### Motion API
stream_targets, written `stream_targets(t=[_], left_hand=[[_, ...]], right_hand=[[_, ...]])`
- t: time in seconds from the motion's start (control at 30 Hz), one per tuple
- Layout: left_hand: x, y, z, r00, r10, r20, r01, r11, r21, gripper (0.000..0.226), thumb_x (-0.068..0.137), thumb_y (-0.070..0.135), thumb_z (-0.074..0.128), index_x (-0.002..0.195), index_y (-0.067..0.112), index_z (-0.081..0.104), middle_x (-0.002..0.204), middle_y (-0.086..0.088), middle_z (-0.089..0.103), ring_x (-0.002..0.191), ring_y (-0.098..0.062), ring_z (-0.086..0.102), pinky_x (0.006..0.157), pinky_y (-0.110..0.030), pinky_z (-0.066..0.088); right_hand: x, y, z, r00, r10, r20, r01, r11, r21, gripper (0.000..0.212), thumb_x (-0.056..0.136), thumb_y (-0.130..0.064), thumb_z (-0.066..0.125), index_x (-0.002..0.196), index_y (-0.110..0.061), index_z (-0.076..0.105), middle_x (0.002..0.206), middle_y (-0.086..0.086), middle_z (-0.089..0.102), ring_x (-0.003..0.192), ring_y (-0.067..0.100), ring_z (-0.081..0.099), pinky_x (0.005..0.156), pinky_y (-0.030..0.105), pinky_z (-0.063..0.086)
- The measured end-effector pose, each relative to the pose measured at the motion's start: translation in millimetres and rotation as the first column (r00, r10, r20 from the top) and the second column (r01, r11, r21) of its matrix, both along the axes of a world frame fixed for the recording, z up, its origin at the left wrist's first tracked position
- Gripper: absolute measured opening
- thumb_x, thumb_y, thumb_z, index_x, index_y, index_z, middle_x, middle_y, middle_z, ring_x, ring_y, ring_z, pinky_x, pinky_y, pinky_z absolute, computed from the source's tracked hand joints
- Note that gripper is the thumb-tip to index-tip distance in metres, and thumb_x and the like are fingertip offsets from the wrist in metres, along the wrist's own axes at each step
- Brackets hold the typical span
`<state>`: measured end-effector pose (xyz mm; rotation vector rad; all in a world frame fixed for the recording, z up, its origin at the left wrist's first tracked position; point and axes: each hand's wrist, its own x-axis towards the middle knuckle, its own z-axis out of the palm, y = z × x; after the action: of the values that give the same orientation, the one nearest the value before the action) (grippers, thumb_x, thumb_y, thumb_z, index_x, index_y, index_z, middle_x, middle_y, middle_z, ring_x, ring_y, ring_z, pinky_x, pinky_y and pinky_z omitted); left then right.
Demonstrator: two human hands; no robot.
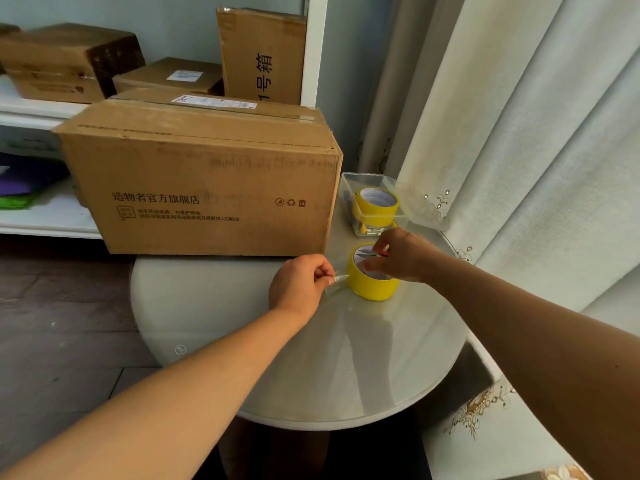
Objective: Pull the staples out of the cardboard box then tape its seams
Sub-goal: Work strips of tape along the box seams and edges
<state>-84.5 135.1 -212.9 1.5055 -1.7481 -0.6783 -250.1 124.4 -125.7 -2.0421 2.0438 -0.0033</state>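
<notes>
The right hand [398, 254] holds the yellow tape roll [372, 282] down near the desk's [214, 306] right edge so it won't slide, while the left hand's [299, 289] fingers [323, 275] pinch its loose clear end. The cardboard box [204, 178] waits at the back edge, ready for taping.

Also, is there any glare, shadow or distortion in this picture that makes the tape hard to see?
Head view: glare sheens the round table; arm shadows fall below the yellow tape roll; the clear strip pinched by the left hand nearly vanishes; wide-angle bending curves the curtain; the right hand is sharp.
</notes>
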Motion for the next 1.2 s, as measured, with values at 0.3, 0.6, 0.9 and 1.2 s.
stream_targets(t=[0.3,0.6,0.9,1.2], left_hand=[[0,2,1,0.997,-0.019,0.073,0.022,0.999,-0.036,0.005,0.081,0.012,0.069,0.080,0.017,0.068,0.076,0.003,0.065,0.078,-0.018,0.059,0.067,-0.032,0.049],[0,3,-4,0.990,-0.009,0.138,0.025,0.993,-0.116,0.008,0.084,0.015,0.063,0.079,0.020,0.066,0.080,0.003,0.068,0.079,-0.019,0.059,0.063,-0.032,0.046],[1,3,-3,0.990,0.003,0.144,0.014,0.994,-0.111,0.006,0.087,0.021,0.062,0.081,0.021,0.066,0.085,0.003,0.069,0.084,-0.018,0.060,0.065,-0.032,0.046],[1,5,0,0.982,-0.019,0.188,0.044,0.990,-0.134,0.010,0.089,0.021,0.059,0.084,0.021,0.068,0.087,0.004,0.070,0.084,-0.016,0.060,0.064,-0.029,0.044]], right_hand=[[40,4,27,0.844,0.291,-0.451,-0.334,0.942,-0.017,0.037,0.088,-0.047,0.062,0.121,-0.029,0.056,0.114,0.000,0.061,0.110,0.024,0.056,0.073,0.030,0.041],[61,7,35,0.683,0.350,-0.642,-0.400,0.914,0.073,0.045,0.091,-0.035,0.062,0.131,-0.021,0.045,0.120,0.003,0.058,0.113,0.023,0.056,0.071,0.028,0.037],[74,12,40,0.649,0.373,-0.663,-0.372,0.916,0.151,0.049,0.090,-0.035,0.064,0.131,-0.016,0.044,0.125,0.006,0.055,0.117,0.026,0.054,0.073,0.030,0.036],[79,10,26,0.618,0.371,-0.694,-0.382,0.912,0.147,0.040,0.098,-0.024,0.051,0.135,-0.014,0.041,0.131,0.005,0.052,0.123,0.025,0.051,0.076,0.030,0.034]])
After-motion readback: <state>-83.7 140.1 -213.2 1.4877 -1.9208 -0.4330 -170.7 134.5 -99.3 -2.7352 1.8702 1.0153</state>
